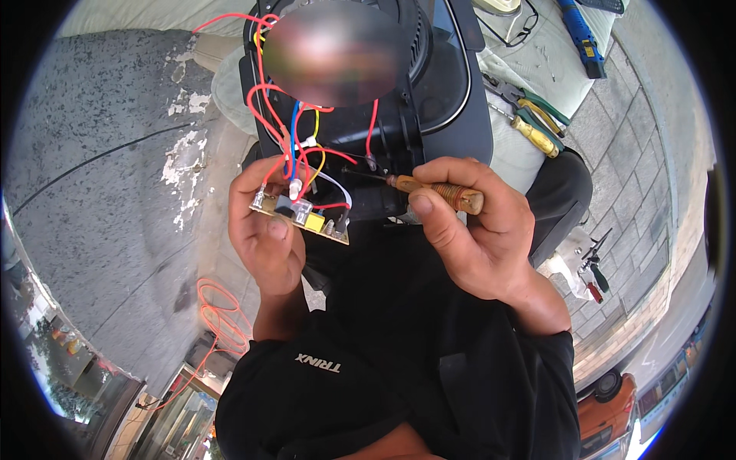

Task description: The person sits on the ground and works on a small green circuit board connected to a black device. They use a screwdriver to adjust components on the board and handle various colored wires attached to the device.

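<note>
A small circuit board with a yellow block and other parts on it is gripped along its left end by my left hand. Red, blue, yellow and white wires run from the board up to a black appliance housing in front of me. My right hand is closed around the worn amber handle of a screwdriver. Its thin shaft points left over the housing, close to the wires; whether the tip touches anything, I cannot tell. A blurred patch hides the far part of the housing.
On the pale cloth to the right lie pliers, a yellow-and-green handled screwdriver, eyeglasses and a blue tool. More hand tools rest lower on the paving. A coiled orange cable lies at left.
</note>
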### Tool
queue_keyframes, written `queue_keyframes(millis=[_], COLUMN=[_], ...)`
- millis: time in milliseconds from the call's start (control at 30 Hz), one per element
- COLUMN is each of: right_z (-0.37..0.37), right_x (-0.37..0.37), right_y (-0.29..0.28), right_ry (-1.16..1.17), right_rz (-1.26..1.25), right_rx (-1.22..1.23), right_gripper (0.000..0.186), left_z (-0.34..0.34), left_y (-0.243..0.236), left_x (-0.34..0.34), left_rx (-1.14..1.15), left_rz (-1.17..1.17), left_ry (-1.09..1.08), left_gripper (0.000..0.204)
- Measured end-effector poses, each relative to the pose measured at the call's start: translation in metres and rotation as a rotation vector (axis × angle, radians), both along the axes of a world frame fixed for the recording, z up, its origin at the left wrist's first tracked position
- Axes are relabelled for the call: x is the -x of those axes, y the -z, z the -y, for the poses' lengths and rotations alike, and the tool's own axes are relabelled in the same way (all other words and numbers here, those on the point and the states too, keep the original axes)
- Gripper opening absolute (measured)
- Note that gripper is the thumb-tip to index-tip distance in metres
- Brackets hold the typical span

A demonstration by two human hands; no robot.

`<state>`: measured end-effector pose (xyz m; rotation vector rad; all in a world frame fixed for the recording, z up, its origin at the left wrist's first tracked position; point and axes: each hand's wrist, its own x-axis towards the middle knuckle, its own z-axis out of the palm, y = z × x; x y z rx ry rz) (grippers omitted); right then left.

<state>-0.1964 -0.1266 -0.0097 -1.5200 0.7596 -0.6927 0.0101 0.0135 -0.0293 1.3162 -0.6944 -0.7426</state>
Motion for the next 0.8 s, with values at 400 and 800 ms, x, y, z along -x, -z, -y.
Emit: queue_keyframes(millis=[400, 800], right_z=[0.000, 0.000], right_x=[0.003, 0.004], right_y=[0.007, 0.008], right_ry=[0.018, 0.003], right_rz=[0.026, 0.041], right_rx=[-0.092, -0.088], right_gripper=[0.023, 0.023], left_z=[0.016, 0.014], left_y=[-0.020, -0.029], left_x=[0.019, 0.022], left_rx=[-0.116, -0.161], left_rz=[-0.053, -0.076], left_ry=[-0.036, -0.071], left_gripper=[0.073, 0.069])
